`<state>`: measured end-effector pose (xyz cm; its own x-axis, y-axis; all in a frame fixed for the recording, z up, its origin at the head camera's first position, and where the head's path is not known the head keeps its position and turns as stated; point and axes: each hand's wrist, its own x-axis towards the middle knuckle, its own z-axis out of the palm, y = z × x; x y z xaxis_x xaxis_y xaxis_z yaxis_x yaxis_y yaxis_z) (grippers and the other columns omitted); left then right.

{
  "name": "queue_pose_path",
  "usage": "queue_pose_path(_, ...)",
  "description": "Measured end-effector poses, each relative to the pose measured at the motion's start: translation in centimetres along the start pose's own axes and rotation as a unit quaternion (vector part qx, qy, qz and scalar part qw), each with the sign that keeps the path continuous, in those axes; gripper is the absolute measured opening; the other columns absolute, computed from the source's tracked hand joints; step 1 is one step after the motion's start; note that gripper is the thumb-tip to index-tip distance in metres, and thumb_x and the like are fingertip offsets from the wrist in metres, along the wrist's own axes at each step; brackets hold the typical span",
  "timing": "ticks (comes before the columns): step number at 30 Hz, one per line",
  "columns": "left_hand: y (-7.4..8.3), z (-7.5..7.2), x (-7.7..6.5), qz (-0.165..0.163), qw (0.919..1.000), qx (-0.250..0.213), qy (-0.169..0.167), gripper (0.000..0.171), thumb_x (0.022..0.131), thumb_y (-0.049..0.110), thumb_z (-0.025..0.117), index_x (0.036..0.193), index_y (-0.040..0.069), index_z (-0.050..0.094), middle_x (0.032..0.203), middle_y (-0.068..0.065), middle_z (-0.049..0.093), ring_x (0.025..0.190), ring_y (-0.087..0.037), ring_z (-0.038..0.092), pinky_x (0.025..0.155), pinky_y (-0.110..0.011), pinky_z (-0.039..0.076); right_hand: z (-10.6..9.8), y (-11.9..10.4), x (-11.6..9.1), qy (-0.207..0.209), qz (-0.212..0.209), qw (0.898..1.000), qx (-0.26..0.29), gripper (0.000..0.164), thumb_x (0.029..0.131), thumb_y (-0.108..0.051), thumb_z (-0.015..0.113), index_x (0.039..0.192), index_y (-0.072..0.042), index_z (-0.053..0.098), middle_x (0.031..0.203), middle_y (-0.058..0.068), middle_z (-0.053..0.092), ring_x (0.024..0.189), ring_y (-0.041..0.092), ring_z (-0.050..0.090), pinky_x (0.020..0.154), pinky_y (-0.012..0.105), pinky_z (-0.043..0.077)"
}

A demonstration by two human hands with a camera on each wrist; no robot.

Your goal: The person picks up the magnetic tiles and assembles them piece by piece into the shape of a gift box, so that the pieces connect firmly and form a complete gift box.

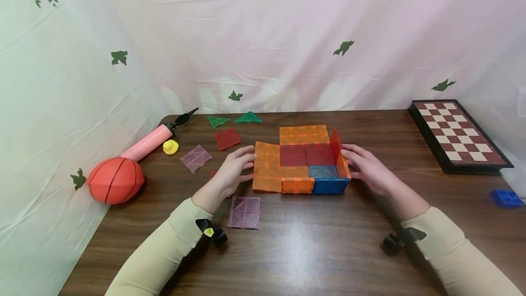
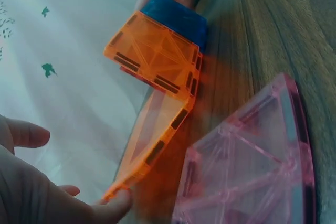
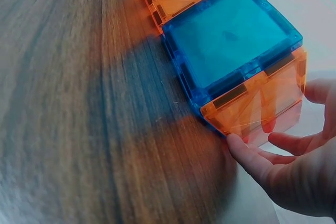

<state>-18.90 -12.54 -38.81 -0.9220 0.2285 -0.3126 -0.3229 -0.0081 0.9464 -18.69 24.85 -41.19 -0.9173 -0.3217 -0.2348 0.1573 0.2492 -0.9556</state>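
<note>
Several translucent magnetic tiles join into a low box in the head view, its floor holding red tiles (image 1: pixel 292 155). An orange tile (image 1: pixel 297 186) and a blue tile (image 1: pixel 330 186) stand as its front wall. On the right side stand an orange tile (image 3: pixel 257 100) and a red tile (image 1: pixel 336 144). My left hand (image 1: pixel 234 168) touches the outer edge of the orange left panel (image 1: pixel 266 168), which slants up toward the fingertips in the left wrist view. The fingers of my right hand (image 1: pixel 367 168) rest against the outside of the right wall.
Loose purple tiles (image 1: pixel 244 213), a red tile (image 1: pixel 227 139) and green triangles (image 1: pixel 248 117) lie left and behind. A yellow duck (image 1: pixel 170 147), a pink pump (image 1: pixel 149 142) and a red ball (image 1: pixel 116 180) are far left. A chessboard (image 1: pixel 460 134) and blue block (image 1: pixel 507 198) lie right.
</note>
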Motion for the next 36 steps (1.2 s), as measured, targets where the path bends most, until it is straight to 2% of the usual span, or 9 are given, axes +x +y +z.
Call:
queue_pose_path(4,0.4,0.6,0.0,0.030,0.9992,-0.003,0.027,0.050,0.105,0.009,0.054,0.153,0.002,0.043,0.143,-0.024,0.049,0.130,-0.039,0.051,0.106,-0.054,0.044,0.0,0.1,0.0,0.002,-0.001,1.000,0.001,0.075,0.108,-0.049,0.043,0.162,-0.003,0.018,0.161,0.026,0.024,0.137,0.044,0.036,0.092,0.028,0.053)
queue_pose_path(8,0.7,1.7,0.3,0.045,0.9980,-0.003,0.044,0.049,0.101,0.001,0.060,0.149,0.003,0.050,0.133,-0.022,0.056,0.121,-0.035,0.059,0.101,-0.049,0.049,-0.1,0.1,0.1,0.003,-0.002,1.000,0.004,0.076,0.108,-0.049,0.043,0.161,-0.003,0.018,0.160,0.026,0.025,0.136,0.043,0.036,0.092,0.028,0.053)
queue_pose_path(16,0.2,3.1,1.2,0.037,0.9987,-0.002,0.034,0.052,0.097,-0.004,0.065,0.147,0.004,0.054,0.124,-0.022,0.062,0.099,-0.021,0.068,0.092,-0.044,0.055,-0.1,0.1,0.3,-0.001,-0.007,1.000,0.008,0.074,0.108,-0.049,0.043,0.160,-0.002,0.021,0.160,0.025,0.026,0.136,0.043,0.036,0.092,0.028,0.053)
queue_pose_path(25,-0.2,4.3,1.6,0.028,0.9995,-0.003,0.017,0.051,0.097,0.004,0.069,0.145,0.000,0.053,0.130,-0.023,0.060,0.107,-0.027,0.068,0.094,-0.049,0.054,-0.2,-0.2,0.5,0.006,-0.011,1.000,-0.019,0.075,0.107,-0.051,0.042,0.160,-0.001,0.022,0.158,0.026,0.030,0.136,0.043,0.039,0.092,0.024,0.052)
queue_pose_path(28,-0.3,4.5,1.3,0.020,0.9997,-0.003,0.017,0.051,0.099,0.011,0.068,0.146,0.000,0.050,0.135,-0.021,0.056,0.116,-0.032,0.064,0.096,-0.051,0.052,-0.4,-0.2,0.7,0.007,-0.009,1.000,-0.025,0.074,0.107,-0.052,0.041,0.160,-0.002,0.023,0.157,0.026,0.032,0.136,0.043,0.040,0.091,0.023,0.051)
queue_pose_path(30,-0.5,4.8,0.6,0.017,0.9997,-0.004,0.018,0.053,0.102,0.017,0.064,0.149,-0.001,0.046,0.144,-0.022,0.049,0.127,-0.037,0.055,0.100,-0.055,0.049,-0.5,-0.3,0.8,0.012,-0.011,1.000,-0.026,0.074,0.108,-0.052,0.040,0.160,-0.002,0.024,0.156,0.027,0.034,0.134,0.041,0.043,0.091,0.022,0.051)
queue_pose_path(33,-1.1,5.5,-1.3,0.002,0.9998,-0.015,0.008,0.058,0.105,0.023,0.056,0.155,0.000,0.035,0.159,-0.023,0.028,0.142,-0.042,0.035,0.104,-0.063,0.042,-0.8,-0.1,1.3,0.026,-0.018,0.999,-0.012,0.073,0.108,-0.052,0.039,0.159,-0.002,0.025,0.154,0.026,0.036,0.132,0.037,0.045,0.092,0.022,0.051)
queue_pose_path(36,-1.9,6.4,-3.2,-0.016,0.9986,-0.047,-0.015,0.061,0.106,0.022,0.051,0.159,0.003,0.025,0.165,-0.023,0.010,0.149,-0.043,0.020,0.104,-0.070,0.037,-1.1,0.2,2.0,0.036,-0.028,0.999,0.017,0.071,0.109,-0.050,0.038,0.160,-0.003,0.024,0.157,0.024,0.033,0.137,0.035,0.041,0.098,0.022,0.048)
